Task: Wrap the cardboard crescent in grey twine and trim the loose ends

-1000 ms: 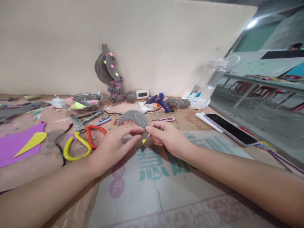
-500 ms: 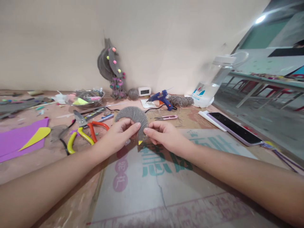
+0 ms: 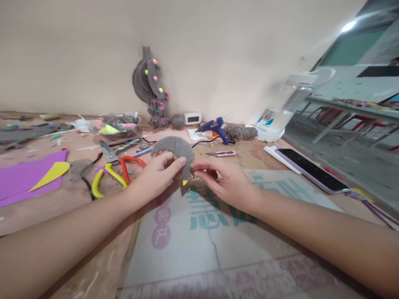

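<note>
- So the left hand is pinching the gray crescent, thumb lying on its front face. The other fingers are curling in behind, so their tips are staying out of sight.
- The right hand is bringing thumb and index tip nearly together, right by the crescent's right edge near its lower end. Can't tell if a strand is sitting between them, way too small to make out. Its other fingers are mostly hiding behind.
- The crescent is hanging out between both hands, above the printed sheet. The left hand is covering part of its inner curve, and a bit of yellow is peeking out at the lower tip.
- The scissors are lying open just left of the left hand, which is partly blocking the red handle.
- Beyond the hands, the snips are lying on the cardboard, with the glue gun and yarn sitting behind.
- Further back, the clock is standing beside the yarn ball.
- The phone is resting off to the right, and the bottle is standing behind it.
- Far right, a table is getting cut off by the frame.
</note>
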{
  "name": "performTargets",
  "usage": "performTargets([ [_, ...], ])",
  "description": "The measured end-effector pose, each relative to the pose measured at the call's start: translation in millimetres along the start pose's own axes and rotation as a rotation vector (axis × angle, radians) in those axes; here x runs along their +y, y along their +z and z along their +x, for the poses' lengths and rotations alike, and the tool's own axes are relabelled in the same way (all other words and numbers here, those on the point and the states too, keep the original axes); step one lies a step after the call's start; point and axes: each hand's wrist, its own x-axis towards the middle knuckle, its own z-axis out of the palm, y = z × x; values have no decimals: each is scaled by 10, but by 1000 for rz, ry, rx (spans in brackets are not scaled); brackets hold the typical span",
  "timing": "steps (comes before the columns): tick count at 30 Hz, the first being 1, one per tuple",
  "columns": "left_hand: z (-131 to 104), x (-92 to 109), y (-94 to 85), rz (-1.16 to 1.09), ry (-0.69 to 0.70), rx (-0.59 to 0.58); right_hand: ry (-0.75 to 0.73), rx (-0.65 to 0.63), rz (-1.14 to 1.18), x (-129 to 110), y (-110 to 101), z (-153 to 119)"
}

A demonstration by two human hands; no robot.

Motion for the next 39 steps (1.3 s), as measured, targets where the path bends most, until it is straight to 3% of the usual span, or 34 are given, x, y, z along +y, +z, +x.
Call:
performTargets([
  [16, -7, -27, 21, -80, -32, 22, -28, -87, -52, -90, 17, -13],
  [39, -45, 71, 50, -59, -72, 30, -156, 12, -163, -76, 43, -3],
])
